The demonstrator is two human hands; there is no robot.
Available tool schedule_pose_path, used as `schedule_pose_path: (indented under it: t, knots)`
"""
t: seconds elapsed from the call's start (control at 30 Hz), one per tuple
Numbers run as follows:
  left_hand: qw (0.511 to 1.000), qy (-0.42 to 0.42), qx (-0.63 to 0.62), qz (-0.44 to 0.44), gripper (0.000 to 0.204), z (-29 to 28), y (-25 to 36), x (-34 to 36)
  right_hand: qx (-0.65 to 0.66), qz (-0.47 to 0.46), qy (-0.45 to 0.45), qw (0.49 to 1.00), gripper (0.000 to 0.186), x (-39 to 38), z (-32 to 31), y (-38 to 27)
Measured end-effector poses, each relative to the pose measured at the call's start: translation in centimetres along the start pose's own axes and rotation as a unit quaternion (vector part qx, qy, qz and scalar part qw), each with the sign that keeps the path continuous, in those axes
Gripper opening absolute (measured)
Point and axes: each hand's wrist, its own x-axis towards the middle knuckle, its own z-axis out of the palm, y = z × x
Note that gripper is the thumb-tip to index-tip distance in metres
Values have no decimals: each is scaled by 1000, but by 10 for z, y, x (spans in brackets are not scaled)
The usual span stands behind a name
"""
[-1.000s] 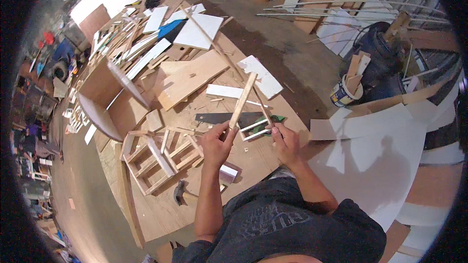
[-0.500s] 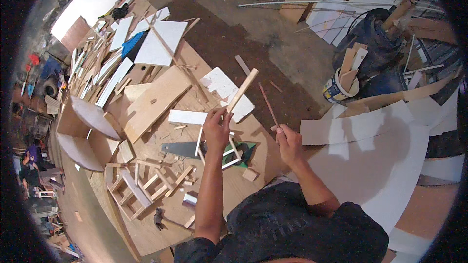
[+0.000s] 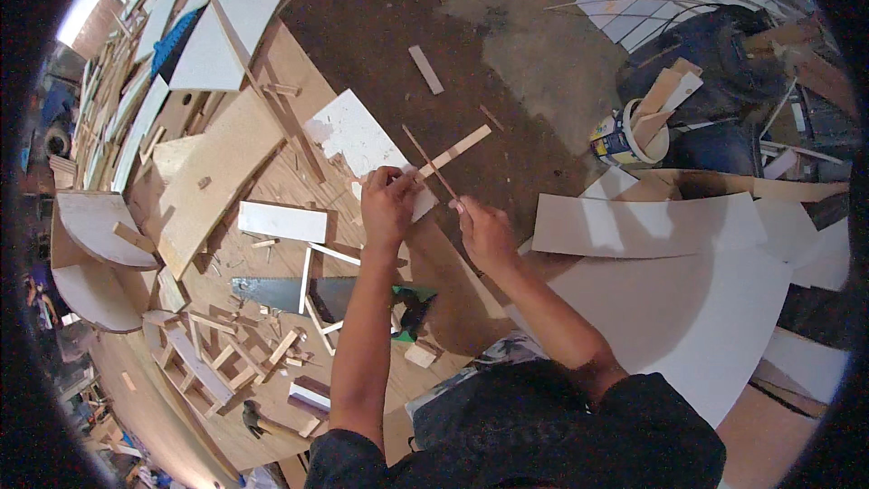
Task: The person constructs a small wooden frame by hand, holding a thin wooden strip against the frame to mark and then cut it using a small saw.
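Over the right edge of the wooden worktable, my left hand (image 3: 386, 206) is closed round one end of a pale wooden strip (image 3: 466, 142). The strip points away to the upper right. My right hand (image 3: 487, 234) grips a thin reddish-brown stick (image 3: 417, 146) by its near end. This stick slants up to the left and crosses the wooden strip close to my left fingers; whether the two touch I cannot tell. Beneath my left hand lies a white-faced board (image 3: 355, 133). A handsaw (image 3: 272, 291) rests on the table, partly covered by my left forearm and a thin white frame (image 3: 307, 282).
Small wooden frame pieces (image 3: 226, 358) and a hammer (image 3: 261, 421) lie front left. Curved-sided wooden shelving (image 3: 107, 226) stands at the left, near piled offcuts. A bucket (image 3: 634, 147) of scraps sits on the floor at the right, behind large white sheets (image 3: 670, 308).
Both hands have come closer together, and the thin stick now crosses the wooden strip. The strip has swung from steep to a flatter slant toward the right. The whole view has shifted.
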Motion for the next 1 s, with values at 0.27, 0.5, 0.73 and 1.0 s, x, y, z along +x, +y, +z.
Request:
schedule_pose_path:
  t: [0.27, 0.5, 0.73, 1.0]
  knots:
    - [998, 34, 49, -7, 20, 10, 3, 1, 7, 38, -67, 997, 18, 28, 34, 34]
    - [998, 48, 37, 0, 21, 12, -8, -2, 17, -18, -30, 999, 15, 41, 42, 22]
    - [999, 46, 20, -17, 21, 11, -4, -1, -31, -3, -29, 999, 10, 41, 44, 12]
    - [998, 53, 13, -18, 19, 12, -4, 0, -13, 30, -18, 999, 6, 40, 51, 4]
